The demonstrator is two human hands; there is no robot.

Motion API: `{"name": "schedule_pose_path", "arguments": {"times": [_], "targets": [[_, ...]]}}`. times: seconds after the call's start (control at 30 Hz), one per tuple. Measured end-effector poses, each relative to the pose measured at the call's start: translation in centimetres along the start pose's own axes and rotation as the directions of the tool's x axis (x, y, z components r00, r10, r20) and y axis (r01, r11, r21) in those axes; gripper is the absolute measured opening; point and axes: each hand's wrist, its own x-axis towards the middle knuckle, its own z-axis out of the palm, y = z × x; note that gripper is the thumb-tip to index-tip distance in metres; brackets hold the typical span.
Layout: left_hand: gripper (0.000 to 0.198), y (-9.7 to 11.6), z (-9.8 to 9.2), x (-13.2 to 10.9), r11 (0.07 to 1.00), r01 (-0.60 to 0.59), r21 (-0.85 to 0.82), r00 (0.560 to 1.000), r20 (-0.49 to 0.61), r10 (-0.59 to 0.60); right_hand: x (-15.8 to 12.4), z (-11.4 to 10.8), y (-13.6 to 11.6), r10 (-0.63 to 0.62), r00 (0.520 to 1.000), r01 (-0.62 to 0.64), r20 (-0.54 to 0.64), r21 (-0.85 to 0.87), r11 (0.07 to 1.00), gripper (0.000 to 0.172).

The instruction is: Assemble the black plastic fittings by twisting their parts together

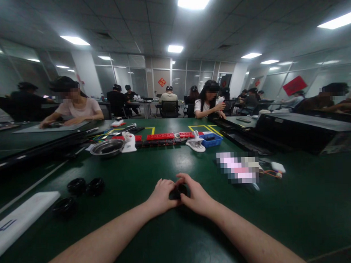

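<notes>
My left hand [161, 196] and my right hand [196, 196] meet over the green table [133, 240]. Between them is a small black round part [182, 190], its fine detail lost in the dark. The right thumb and fingers curl round its side, while the left fingers close on its left edge. Off to the left lie three glossy black ring-shaped parts, one in front [64, 206], one behind [76, 186] and one to the right [96, 186].
A white slab [25, 217] lies at the left edge. Farther back are a metal bowl [107, 148], white clamps [196, 142], red strips [160, 136] and a blue tray [212, 140]. To the right are a blurred-out item [237, 167] and a large black casing [296, 131]. Several people sit beyond.
</notes>
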Motion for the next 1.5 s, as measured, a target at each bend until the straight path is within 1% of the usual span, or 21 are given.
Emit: {"name": "schedule_pose_path", "arguments": {"times": [0.07, 0.13, 0.23, 0.33, 0.4, 0.43, 0.5, 0.57, 0.63, 0.77, 0.87, 0.93, 1.0, 1.07, 1.1, 1.17, 1.3, 1.37, 1.43, 1.5], "targets": [[0.036, -0.1, 0.1, 0.0, 1.0, -0.002, 0.001, 1.0, -0.008, 0.002, -0.1, -0.2, -0.1, -0.025, 1.0, 0.025, 0.016, 0.015, 1.0, 0.06], [0.034, -0.1, 0.1, 0.0, 1.0, -0.012, 0.006, 1.0, -0.009, 0.012, -0.1, -0.3, 0.0, 0.016, 0.999, -0.017, -0.035, -0.025, 1.0, 0.057], [0.032, 0.1, -0.1, 0.0, 1.0, -0.016, 0.005, 1.0, 0.002, 0.016, 0.0, 0.1, 0.4, 0.077, 0.988, -0.091, -0.132, -0.11, 0.99, 0.048], [0.03, 0.3, -0.3, 0.0, 1.0, -0.008, 0.002, 1.0, 0.006, 0.008, 0.2, 0.7, 0.8, 0.095, 0.978, -0.123, -0.184, -0.151, 0.981, 0.048], [0.028, 0.4, -0.3, -0.1, 1.0, -0.009, 0.001, 1.0, 0.008, 0.009, 0.2, 0.8, 0.8, 0.081, 0.983, -0.102, -0.167, -0.122, 0.987, 0.045], [0.028, 0.3, -0.3, 0.0, 1.0, -0.008, -0.001, 1.0, 0.009, 0.008, 0.2, 0.8, 0.6, 0.06, 0.989, -0.072, -0.132, -0.086, 0.994, 0.044], [0.033, 0.3, -0.3, 0.0, 1.0, -0.003, -0.008, 1.0, 0.008, 0.003, 0.1, 0.5, 0.3, 0.003, 0.999, -0.003, -0.038, 0.001, 1.0, 0.05], [0.036, 0.2, -0.3, 0.0, 1.0, 0.002, -0.01, 1.0, 0.006, -0.002, -0.1, 0.0, 0.0, -0.019, 1.0, 0.017, 0.023, 0.053, 0.998, 0.059], [0.035, 0.2, -0.3, 0.0, 1.0, -0.003, -0.005, 1.0, 0.009, 0.003, -0.1, -0.2, 0.0, 0.022, 1.0, -0.022, 0.0, 0.032, 0.999, 0.06], [0.035, 0.2, -0.3, -0.1, 1.0, -0.018, -0.003, 1.0, 0.008, 0.018, 0.1, 0.1, 0.7, 0.106, 0.985, -0.117, -0.133, -0.08, 0.99, 0.046], [0.034, 0.1, -0.2, -0.1, 1.0, -0.015, -0.005, 1.0, -0.005, 0.015, 0.3, 0.6, 1.0, 0.15, 0.973, -0.173, -0.177, -0.121, 0.977, 0.045], [0.032, 0.1, -0.1, -0.1, 1.0, -0.017, -0.002, 1.0, -0.003, 0.017, 0.3, 0.7, 0.8, 0.154, 0.977, -0.169, -0.145, -0.1, 0.98, 0.043], [0.033, 0.1, 0.0, -0.1, 1.0, -0.015, -0.001, 1.0, 0.001, 0.015, 0.2, 0.4, 0.4, 0.088, 0.994, -0.091, -0.062, -0.042, 0.995, 0.043], [0.037, 0.1, -0.1, 0.0, 1.0, -0.012, -0.004, 1.0, 0.001, 0.012, 0.1, 0.0, 0.0, -0.002, 1.0, 0.002, 0.022, 0.024, 1.0, 0.051], [0.038, 0.1, -0.1, 0.0, 1.0, -0.011, -0.005, 1.0, 0.001, 0.011, 0.0, -0.2, -0.1, -0.026, 0.999, 0.025, 0.047, 0.042, 0.999, 0.055], [0.038, 0.1, -0.2, 0.0, 1.0, -0.012, -0.001, 1.0, 0.007, 0.012, -0.1, -0.5, -0.1, -0.008, 0.999, 0.007, 0.034, 0.026, 1.0, 0.058], [0.034, 0.3, -0.4, -0.1, 1.0, -0.013, 0.001, 1.0, 0.018, 0.013, 0.0, -0.2, 0.3, 0.096, 0.991, -0.105, -0.088, -0.096, 0.99, 0.047], [0.031, 0.3, -0.4, -0.1, 1.0, -0.01, -0.007, 1.0, 0.013, 0.01, 0.1, 0.2, 0.4, 0.129, 0.985, -0.144, -0.117, -0.131, 0.981, 0.044], [0.029, 0.3, -0.3, -0.1, 1.0, -0.01, -0.012, 1.0, 0.012, 0.01, 0.2, 0.4, 0.4, 0.137, 0.983, -0.153, -0.122, -0.129, 0.98, 0.042], [0.029, 0.2, -0.3, -0.1, 1.0, -0.012, -0.015, 1.0, 0.015, 0.012, 0.2, 0.4, 0.3, 0.096, 0.992, -0.102, -0.076, -0.078, 0.992, 0.041]]}}
